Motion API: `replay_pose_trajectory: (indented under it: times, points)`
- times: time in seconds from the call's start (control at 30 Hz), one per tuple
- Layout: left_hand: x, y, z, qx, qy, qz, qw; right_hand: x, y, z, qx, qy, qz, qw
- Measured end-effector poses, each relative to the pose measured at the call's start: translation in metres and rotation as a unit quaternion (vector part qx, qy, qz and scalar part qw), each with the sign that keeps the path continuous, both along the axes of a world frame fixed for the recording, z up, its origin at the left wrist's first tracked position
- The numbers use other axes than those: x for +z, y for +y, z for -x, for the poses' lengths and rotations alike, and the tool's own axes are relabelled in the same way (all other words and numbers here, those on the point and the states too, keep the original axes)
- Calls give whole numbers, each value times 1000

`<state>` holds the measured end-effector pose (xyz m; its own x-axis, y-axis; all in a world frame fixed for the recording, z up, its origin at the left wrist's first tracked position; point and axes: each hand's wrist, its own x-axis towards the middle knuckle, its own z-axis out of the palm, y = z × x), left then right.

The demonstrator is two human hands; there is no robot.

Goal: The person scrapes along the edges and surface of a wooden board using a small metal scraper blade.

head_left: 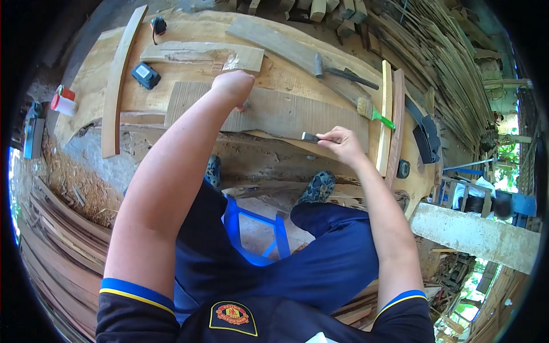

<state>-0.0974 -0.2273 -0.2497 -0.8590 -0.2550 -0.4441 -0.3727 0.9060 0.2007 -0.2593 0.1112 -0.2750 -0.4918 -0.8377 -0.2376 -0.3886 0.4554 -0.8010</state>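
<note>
My left hand (234,88) is closed over the upper edge of a wide grained board (280,110), close to a smaller carved piece of wood (194,52); what its fingers hold, if anything, is hidden. Near the board's lower right edge, my right hand (342,142) pinches a small dark tool with a flat light tip (310,137), which points left. A brush with a green handle (374,112) lies to the upper right of that hand. Farther up lies a hammer (319,66) with a dark handle.
A blue-black battery pack (146,75) and a red-and-white container (63,104) stand at the left of the slab table. Long strips (384,123) cross its right side. A small black case (404,168) sits near the right edge. Below is a blue stool (251,216).
</note>
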Motion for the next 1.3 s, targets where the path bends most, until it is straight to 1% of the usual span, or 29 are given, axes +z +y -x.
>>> replay_pose_trajectory:
  times: [0.03,0.13,0.17,0.23,0.37,0.43,0.53,0.57,0.67,0.77,0.87,0.93,0.97,1.0,1.03,1.07,1.1,1.13,1.17,1.2,1.23,1.27,1.3]
  points:
    - [2,1,1,5,1,5,1000,2,-2,-4,-3,7,-10,1000]
    - [6,4,-4,22,10,13,1000,16,11,5,22,90,-33,995]
    - [8,6,-6,31,17,13,999,17,18,12,10,73,-38,997]
    - [9,6,-11,30,42,21,998,22,16,13,16,110,-56,992]
    - [12,11,-5,29,32,49,998,32,13,15,41,151,-58,986]
    - [9,12,-2,18,40,76,996,28,20,17,20,120,-56,991]
    - [6,6,5,34,-24,23,999,20,25,18,-2,81,-51,995]
    - [3,3,4,37,-29,14,999,19,30,20,-9,69,-52,996]
    - [17,-6,-3,-7,-58,-46,997,25,50,33,-61,41,-80,994]
    - [21,-20,-9,37,-70,-71,994,29,59,48,-97,61,-129,985]
    - [15,-24,-12,17,-33,-48,998,35,49,45,-89,74,-127,985]
    - [9,-17,-4,-30,-25,-7,999,38,47,44,-57,102,-116,986]
    - [5,-16,-4,-21,4,-49,999,38,45,43,-41,116,-105,987]
    - [-14,-19,6,-45,-20,-60,997,36,48,46,-49,91,-98,990]
    - [-10,-9,11,-55,-40,-35,997,33,49,48,-51,68,-85,993]
    - [-14,-3,7,-62,6,-25,998,42,47,44,-43,89,-95,991]
    - [-12,6,11,-46,-8,-3,999,27,54,54,-49,65,-77,994]
    - [-17,9,11,-35,-10,3,999,20,56,57,-83,29,-84,993]
    - [-2,13,8,-13,-24,-19,999,19,57,60,-70,32,-71,994]
    - [-3,14,8,-12,-7,-14,1000,20,57,61,-61,53,-67,994]
    - [-2,15,8,-12,-12,-18,1000,34,52,54,-70,57,-75,993]
    - [1,14,8,-15,-18,-27,999,44,47,51,-55,102,-105,988]
    - [9,14,4,-17,-6,-21,1000,53,41,48,-49,121,-110,985]
